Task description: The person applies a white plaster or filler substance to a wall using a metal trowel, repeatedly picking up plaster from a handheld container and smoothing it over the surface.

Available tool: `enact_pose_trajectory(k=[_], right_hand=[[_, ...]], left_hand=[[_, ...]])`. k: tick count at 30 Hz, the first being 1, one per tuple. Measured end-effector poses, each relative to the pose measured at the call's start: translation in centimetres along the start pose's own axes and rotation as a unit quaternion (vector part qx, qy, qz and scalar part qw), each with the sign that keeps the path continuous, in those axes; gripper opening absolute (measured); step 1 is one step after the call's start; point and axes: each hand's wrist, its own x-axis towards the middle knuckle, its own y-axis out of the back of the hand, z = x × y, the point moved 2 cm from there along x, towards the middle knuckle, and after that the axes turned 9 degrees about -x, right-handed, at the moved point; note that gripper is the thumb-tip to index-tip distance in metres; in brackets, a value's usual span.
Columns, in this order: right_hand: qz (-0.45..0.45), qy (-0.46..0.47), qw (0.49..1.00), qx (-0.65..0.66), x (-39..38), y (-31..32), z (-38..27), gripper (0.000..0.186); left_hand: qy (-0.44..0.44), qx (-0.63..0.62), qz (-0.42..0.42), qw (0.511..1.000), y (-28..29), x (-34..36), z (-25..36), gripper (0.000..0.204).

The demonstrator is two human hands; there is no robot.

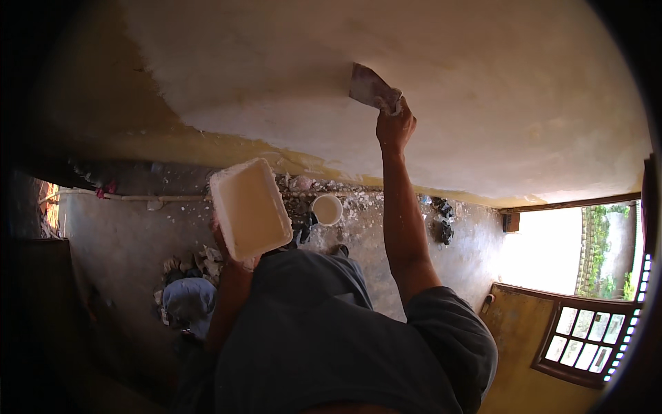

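My right hand (394, 124) grips a wide scraper (369, 86) whose blade is at the wall (510, 83), on a pale coated area high above the yellow lower band. My left hand (222, 238), mostly hidden, holds a rectangular plastic tray (217, 190) with cream-coloured filler in it, out in front of the wall's lower part. The tray is tipped toward my view, and its rim is crusted with the same material. The fingers of my left hand are largely behind the tray.
A white bucket (327, 196) stands on the speckled floor (469, 248) by the wall's base, along with a long pole (134, 197) and dark bags (445, 232). A blue-grey bundle (186, 300) lies at lower left. A bright doorway (541, 248) and a barred window (583, 338) are at right.
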Motion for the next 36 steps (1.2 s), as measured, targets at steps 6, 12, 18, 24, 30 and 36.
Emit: enact_pose_trajectory(k=[6,12,18,24,30,36], right_hand=[[0.089,-0.126,0.945,0.287,-6.3,-0.4,3.7,0.019],[0.087,0.109,0.986,0.087,-6.9,-2.5,-0.9,0.025],[0.1,0.091,0.951,0.278,-5.2,-2.7,-4.7,0.028],[0.053,-0.205,0.896,0.39,-4.9,-5.9,-6.5,0.032],[0.054,-0.257,0.796,0.545,-5.8,-7.1,-6.0,0.029],[0.043,-0.366,0.744,0.557,-8.3,-9.2,-3.3,0.028]], left_hand=[[-0.009,-0.006,-0.017,1.0,-0.7,-0.4,0.1,0.055],[-0.005,-0.005,0.025,1.0,-1.6,-0.5,-0.3,0.056],[0.029,0.012,0.043,0.999,-1.0,-0.1,0.3,0.058],[-0.019,0.131,-0.025,0.991,-2.8,-0.2,0.3,0.053],[0.008,0.042,0.024,0.999,-0.8,-0.1,1.0,0.049],[0.007,0.023,0.072,0.997,-0.1,-0.6,0.9,0.05]])
